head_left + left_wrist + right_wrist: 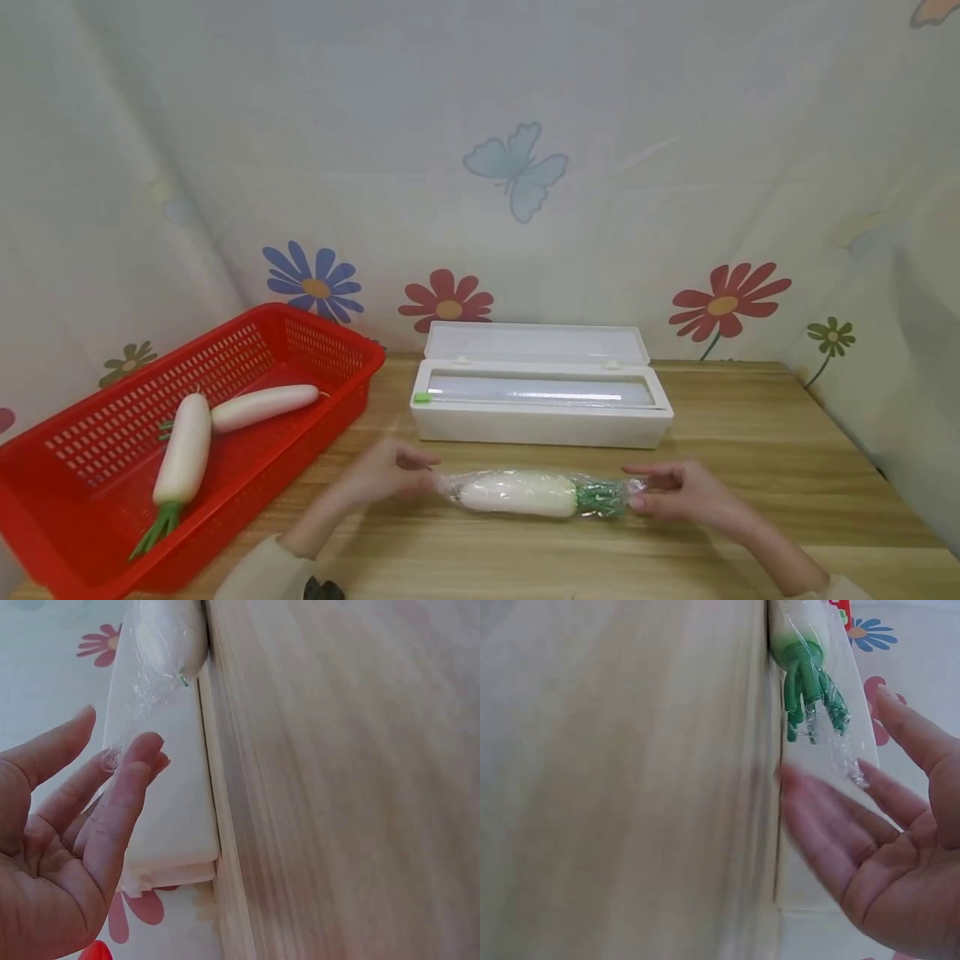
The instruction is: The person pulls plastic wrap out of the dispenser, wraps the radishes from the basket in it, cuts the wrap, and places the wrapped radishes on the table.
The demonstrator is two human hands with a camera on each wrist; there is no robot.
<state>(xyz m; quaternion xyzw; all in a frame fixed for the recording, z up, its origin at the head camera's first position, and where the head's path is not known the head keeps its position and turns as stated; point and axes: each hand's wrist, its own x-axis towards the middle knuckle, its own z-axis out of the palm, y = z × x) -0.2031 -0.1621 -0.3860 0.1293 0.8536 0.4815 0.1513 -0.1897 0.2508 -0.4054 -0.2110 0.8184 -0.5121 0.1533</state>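
A white radish [517, 493] with green leaf stubs [597, 497] lies wrapped in clear plastic film in front of the film box. My left hand [393, 473] is at its root end; in the left wrist view the twisted film tail [112, 757] reaches its fingers [120, 802], and the thumb stands apart. At the leaf end is my right hand [686, 493]. The right wrist view shows its thumb well away from loosely extended fingers [825, 825], close to the film's other tail [847, 761]. Neither hand pinches the film there.
A white cling film box [543, 429] stands behind the radish, lid up, with a film roll [540, 390] inside and a green slider [422, 398] at its left. On the left, a red plastic basket [330, 442] holds two unwrapped radishes [183, 450]. A flowered cloth [585, 250] hangs behind the wooden table [750, 433].
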